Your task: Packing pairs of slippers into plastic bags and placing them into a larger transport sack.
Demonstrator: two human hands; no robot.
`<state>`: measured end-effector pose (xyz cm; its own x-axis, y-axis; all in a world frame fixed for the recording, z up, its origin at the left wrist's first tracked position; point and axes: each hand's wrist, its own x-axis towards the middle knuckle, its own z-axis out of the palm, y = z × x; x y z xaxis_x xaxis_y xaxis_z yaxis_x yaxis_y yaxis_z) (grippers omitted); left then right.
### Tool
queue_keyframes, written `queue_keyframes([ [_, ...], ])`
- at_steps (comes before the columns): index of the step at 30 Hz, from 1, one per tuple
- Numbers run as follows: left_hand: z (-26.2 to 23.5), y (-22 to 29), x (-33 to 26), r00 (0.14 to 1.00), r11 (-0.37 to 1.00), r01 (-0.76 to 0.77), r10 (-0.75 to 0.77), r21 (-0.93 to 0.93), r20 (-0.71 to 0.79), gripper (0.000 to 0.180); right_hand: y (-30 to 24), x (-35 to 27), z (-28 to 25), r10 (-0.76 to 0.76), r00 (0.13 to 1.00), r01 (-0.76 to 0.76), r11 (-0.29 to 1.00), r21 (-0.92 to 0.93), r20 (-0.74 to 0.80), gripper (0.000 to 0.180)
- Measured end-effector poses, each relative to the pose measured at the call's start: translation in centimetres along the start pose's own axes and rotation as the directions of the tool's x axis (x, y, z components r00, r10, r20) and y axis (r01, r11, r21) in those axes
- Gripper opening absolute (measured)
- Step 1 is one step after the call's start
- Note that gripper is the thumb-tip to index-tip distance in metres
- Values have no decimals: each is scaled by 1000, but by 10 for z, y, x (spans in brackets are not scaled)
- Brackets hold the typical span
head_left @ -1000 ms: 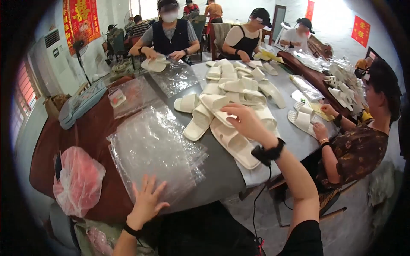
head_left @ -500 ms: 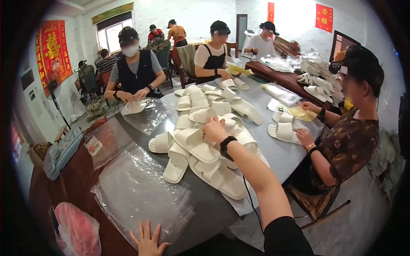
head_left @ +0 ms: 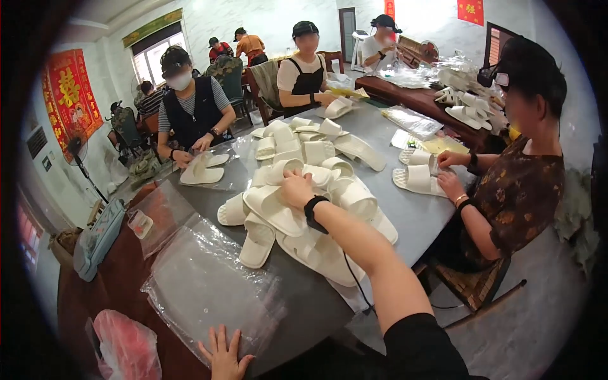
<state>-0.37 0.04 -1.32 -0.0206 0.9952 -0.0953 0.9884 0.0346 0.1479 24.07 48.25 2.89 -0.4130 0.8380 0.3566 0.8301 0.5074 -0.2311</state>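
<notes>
A pile of white slippers (head_left: 318, 152) covers the middle of the grey table. My right arm reaches across to it, and my right hand (head_left: 297, 190) is closed on a white slipper (head_left: 278, 171) on top of the pile. Its fingertips are partly hidden, so the exact grip is unclear. Near the table's front edge, my left hand (head_left: 225, 358) lies with fingers spread on the lower edge of a stack of clear plastic bags (head_left: 209, 285). Other slippers, such as one at the near left of the pile (head_left: 258, 242), point toward me.
A pink plastic bag (head_left: 126, 345) sits at the lower left, below a light-blue case (head_left: 101, 237). Co-workers handle slippers at the left, far side and right, where a pair (head_left: 419, 179) lies. A dark cable (head_left: 360, 282) hangs beneath my right arm.
My right hand has shifted slightly left with the slipper at its fingers. My left hand stays spread on the bags. At the left, a co-worker's pair of slippers now shows more plainly.
</notes>
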Motion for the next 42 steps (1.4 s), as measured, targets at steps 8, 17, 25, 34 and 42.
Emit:
queue_keyframes([
  [8, -5, 8, 15, 1000, 996, -12, 12, -84, 0, 76, 7, -15, -15, 24, 991, -72, 929, 363, 135, 38],
  [17, -4, 4, 17, 1000, 995, -18, 15, -96, -28, 74, 64, 14, -48, -287, 928, 226, 940, 254, 238, 22],
  [25, 2, 8, 10, 997, 997, -60, 58, -40, -47, 76, 63, 50, -16, -337, 869, 239, 927, 289, 362, 47],
  [34, -7, 9, 13, 999, 991, -48, 47, -126, -7, 75, 69, 46, -26, -387, 890, 215, 823, 526, 242, 25],
  [42, -10, 11, 11, 997, 996, -32, 37, -82, 63, 76, 63, 42, -79, -120, 927, 164, 982, -97, 357, 47],
])
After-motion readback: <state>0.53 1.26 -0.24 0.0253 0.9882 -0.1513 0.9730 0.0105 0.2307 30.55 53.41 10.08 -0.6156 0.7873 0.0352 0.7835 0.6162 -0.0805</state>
